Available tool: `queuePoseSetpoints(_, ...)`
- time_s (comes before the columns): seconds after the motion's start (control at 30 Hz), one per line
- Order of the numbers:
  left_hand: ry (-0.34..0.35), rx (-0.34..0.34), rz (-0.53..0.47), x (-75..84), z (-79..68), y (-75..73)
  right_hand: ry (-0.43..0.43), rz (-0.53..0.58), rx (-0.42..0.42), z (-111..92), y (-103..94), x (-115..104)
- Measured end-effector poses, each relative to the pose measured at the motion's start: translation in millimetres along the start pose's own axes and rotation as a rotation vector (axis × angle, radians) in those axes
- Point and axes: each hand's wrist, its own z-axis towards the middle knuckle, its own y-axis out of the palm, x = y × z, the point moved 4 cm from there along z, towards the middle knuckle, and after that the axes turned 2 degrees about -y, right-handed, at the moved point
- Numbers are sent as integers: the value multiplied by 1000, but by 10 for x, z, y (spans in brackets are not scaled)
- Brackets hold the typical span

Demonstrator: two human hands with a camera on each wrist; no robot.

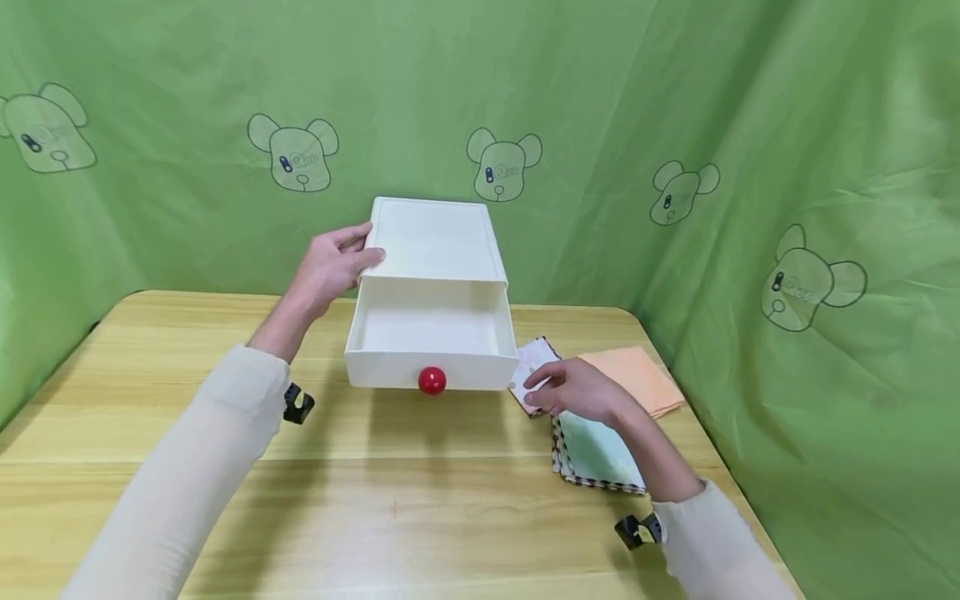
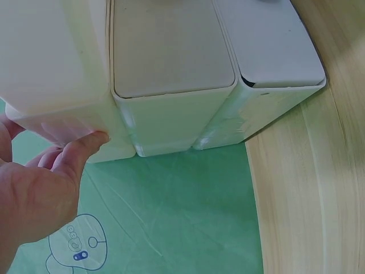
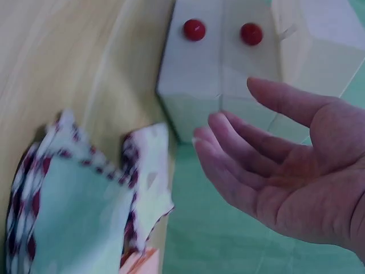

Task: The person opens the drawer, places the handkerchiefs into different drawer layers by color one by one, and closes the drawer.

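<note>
A white drawer unit (image 1: 431, 237) stands at the table's far side, its top drawer (image 1: 431, 371) pulled out and bare inside, with a red round knob (image 1: 432, 381) on the front. My left hand (image 1: 330, 262) holds the unit's left edge, thumb on top and fingers against the side. In the left wrist view that hand (image 2: 43, 188) lies against the uppermost box. Just right of the drawer front, my right hand (image 1: 577, 392) hovers over the folded cloths with nothing in its grasp. Its fingers are loosely bent in the right wrist view.
A pink-white patterned cloth (image 1: 534, 367), a mint-green cloth (image 1: 600, 450) with a checked border and an orange cloth (image 1: 633, 379) lie folded at the right. Lower drawers with red knobs (image 3: 194, 29) show in the right wrist view. Green curtain (image 1: 585, 125) encloses the table.
</note>
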Motion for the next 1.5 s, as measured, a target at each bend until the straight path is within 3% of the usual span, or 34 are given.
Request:
queuePoseSetpoints(0.2,-5,4,-3,22,11,14,36,-124,102,41,-160,232)
queuePoseSetpoints(0.77,-2,0,-6,24,-5,23,131,-216,157,-56,-302,752)
queuePoseSetpoints(1.1,0,1,-6,28,0,16,187,-312,146,-173,-401,919)
queuePoseSetpoints(1.5,-10,-1,17,6,-9,5,213,-293,106,-176,-321,985)
